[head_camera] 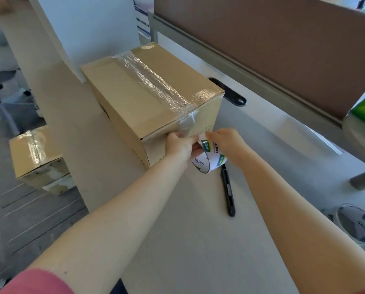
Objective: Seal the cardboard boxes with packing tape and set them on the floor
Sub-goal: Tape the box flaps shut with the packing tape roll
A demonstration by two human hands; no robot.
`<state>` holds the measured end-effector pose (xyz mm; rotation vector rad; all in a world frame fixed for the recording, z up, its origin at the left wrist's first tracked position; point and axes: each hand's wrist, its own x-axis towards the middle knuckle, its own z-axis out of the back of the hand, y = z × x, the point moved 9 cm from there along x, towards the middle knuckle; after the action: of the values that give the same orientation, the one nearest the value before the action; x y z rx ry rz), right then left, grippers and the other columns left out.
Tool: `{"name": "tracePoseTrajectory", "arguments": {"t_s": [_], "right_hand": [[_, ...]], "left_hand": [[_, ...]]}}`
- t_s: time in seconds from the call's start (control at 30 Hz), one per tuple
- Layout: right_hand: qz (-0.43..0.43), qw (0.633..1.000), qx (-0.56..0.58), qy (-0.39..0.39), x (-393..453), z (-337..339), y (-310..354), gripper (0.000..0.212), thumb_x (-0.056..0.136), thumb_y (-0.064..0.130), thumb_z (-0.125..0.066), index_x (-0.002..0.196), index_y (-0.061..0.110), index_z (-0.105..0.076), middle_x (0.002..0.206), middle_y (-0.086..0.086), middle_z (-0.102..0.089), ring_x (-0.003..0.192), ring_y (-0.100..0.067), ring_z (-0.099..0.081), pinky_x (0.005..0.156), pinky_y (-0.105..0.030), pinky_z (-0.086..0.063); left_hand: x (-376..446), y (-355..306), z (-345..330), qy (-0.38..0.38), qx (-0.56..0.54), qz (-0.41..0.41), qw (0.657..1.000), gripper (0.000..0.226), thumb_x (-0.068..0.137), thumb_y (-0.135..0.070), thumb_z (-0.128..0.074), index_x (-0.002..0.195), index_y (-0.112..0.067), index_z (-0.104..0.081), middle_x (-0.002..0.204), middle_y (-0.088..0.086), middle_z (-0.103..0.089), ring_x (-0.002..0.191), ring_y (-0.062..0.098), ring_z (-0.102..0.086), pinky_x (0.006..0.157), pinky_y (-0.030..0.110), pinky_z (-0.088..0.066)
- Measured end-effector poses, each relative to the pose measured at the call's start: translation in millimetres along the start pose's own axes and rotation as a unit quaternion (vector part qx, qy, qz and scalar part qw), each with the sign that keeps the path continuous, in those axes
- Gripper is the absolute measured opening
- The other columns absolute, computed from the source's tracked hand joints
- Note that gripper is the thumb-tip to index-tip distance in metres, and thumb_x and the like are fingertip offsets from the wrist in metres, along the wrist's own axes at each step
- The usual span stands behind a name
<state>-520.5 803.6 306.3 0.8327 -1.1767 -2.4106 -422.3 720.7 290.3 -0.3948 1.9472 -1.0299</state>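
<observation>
**Tape run reaches the near end of the box**

The cardboard box (154,98) sits on the pale surface (198,230), its long axis running away from the person and slightly left. A strip of clear tape (156,81) follows that axis along the top seam and folds over the near edge. Directly below that edge, against the box's near face, is the tape roll (209,160). The left hand (180,145) curls round the roll's left side, touching the box's lower corner; the right hand (226,145) pinches the roll from the right. Both hands are equally close, so the cut probably comes here. A black pen-like cutter (228,189) lies just beside the roll. A second taped box (37,160) already stands on the floor (29,219).
</observation>
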Motion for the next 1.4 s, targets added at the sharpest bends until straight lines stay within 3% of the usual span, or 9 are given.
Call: {"name": "tracePoseTrajectory", "arguments": {"t_s": [0.13, 0.2, 0.4, 0.6, 0.8, 0.93, 1.1, 1.23, 1.4], "right_hand": [[-0.025, 1.000, -0.006, -0.004, 4, -5, -8, 0.045, 0.091, 0.022, -0.054, 0.052, 0.011, -0.033, 0.054, -0.005, -0.035, 0.050, -0.017, -0.032, 0.048, -0.026, -0.026], [-0.033, 0.999, 0.004, -0.002, 4, -8, -11, 0.044, 0.090, 0.024, -0.055, 0.054, 0.011, -0.035, 0.055, -0.005, -0.038, 0.051, -0.018, -0.036, 0.050, -0.026, -0.028], [-0.092, 0.973, 0.203, -0.051, 4, 8, -52, 0.037, 0.094, 0.033, -0.047, 0.077, 0.002, -0.056, 0.065, -0.008, -0.055, 0.062, -0.024, -0.053, 0.063, -0.031, -0.046], [-0.152, 0.981, -0.118, -0.036, -6, 8, -135, 0.041, 0.084, 0.027, -0.060, 0.057, 0.011, -0.034, 0.058, -0.006, -0.040, 0.061, -0.023, -0.041, 0.051, -0.026, -0.029], [-0.137, 0.964, -0.225, -0.032, -7, -5, -144, 0.026, 0.081, 0.023, -0.061, 0.073, 0.008, -0.041, 0.078, -0.006, -0.048, 0.076, -0.027, -0.047, 0.049, -0.025, -0.030], [-0.133, 0.977, -0.148, -0.075, -5, 13, -141, 0.030, 0.080, 0.016, -0.057, 0.060, 0.010, -0.035, 0.061, -0.005, -0.043, 0.053, -0.020, -0.041, 0.047, -0.025, -0.030], [-0.021, 0.991, 0.080, -0.106, 1, 37, -94, 0.021, 0.081, 0.005, -0.060, 0.099, 0.012, -0.050, 0.079, -0.007, -0.063, 0.041, -0.005, -0.058, 0.078, -0.043, -0.053], [0.111, 0.988, 0.004, -0.106, -4, 52, -32, 0.020, 0.084, 0.006, -0.060, 0.096, 0.021, -0.062, 0.067, -0.001, -0.056, 0.065, -0.021, -0.053, 0.072, -0.037, -0.051], [0.221, 0.955, -0.184, -0.074, -17, 45, 25, 0.031, 0.092, 0.020, -0.053, 0.122, 0.025, -0.061, 0.094, 0.001, -0.066, 0.079, -0.015, -0.047, 0.070, -0.028, -0.040]], "left_hand": [[2, 6, -3, 0.020, 0.049, 0.022, 0.998, 0.008, 0.093, 0.001, -0.047, 0.091, -0.005, -0.052, 0.068, 0.008, -0.048, 0.045, 0.014, -0.055, 0.033, 0.015, -0.046], [6, 9, -1, 0.015, 0.045, 0.023, 0.999, 0.023, 0.094, 0.000, -0.044, 0.074, -0.011, -0.047, 0.065, 0.007, -0.046, 0.050, 0.015, -0.053, 0.032, 0.014, -0.045], [6, 13, -6, 0.044, 0.032, -0.002, 0.999, 0.028, 0.093, 0.004, -0.043, 0.071, -0.012, -0.047, 0.070, 0.008, -0.053, 0.059, 0.019, -0.054, 0.038, 0.017, -0.048], [7, 18, -2, 0.041, 0.036, -0.021, 0.998, 0.026, 0.094, -0.002, -0.045, 0.073, -0.018, -0.048, 0.074, 0.003, -0.055, 0.062, 0.015, -0.055, 0.048, 0.020, -0.052], [7, 23, -8, 0.028, 0.048, -0.047, 0.997, 0.020, 0.091, -0.009, -0.055, 0.078, -0.020, -0.046, 0.080, 0.001, -0.054, 0.066, 0.015, -0.055, 0.059, 0.026, -0.049], [6, 20, -8, 0.045, 0.042, -0.033, 0.998, 0.021, 0.090, -0.004, -0.055, 0.077, -0.018, -0.046, 0.079, 0.003, -0.054, 0.065, 0.015, -0.055, 0.053, 0.023, -0.050], [4, 24, -7, 0.036, 0.027, -0.032, 0.998, 0.021, 0.089, -0.004, -0.055, 0.077, -0.019, -0.047, 0.075, 0.004, -0.055, 0.064, 0.016, -0.054, 0.057, 0.026, -0.046], [4, 25, -6, 0.021, 0.028, -0.037, 0.999, 0.021, 0.089, -0.006, -0.056, 0.077, -0.021, -0.048, 0.073, 0.004, -0.055, 0.061, 0.016, -0.054, 0.052, 0.023, -0.047], [3, 24, -5, 0.025, 0.023, -0.032, 0.999, 0.021, 0.090, -0.005, -0.056, 0.077, -0.021, -0.050, 0.075, 0.003, -0.055, 0.064, 0.017, -0.056, 0.055, 0.026, -0.050]]}}
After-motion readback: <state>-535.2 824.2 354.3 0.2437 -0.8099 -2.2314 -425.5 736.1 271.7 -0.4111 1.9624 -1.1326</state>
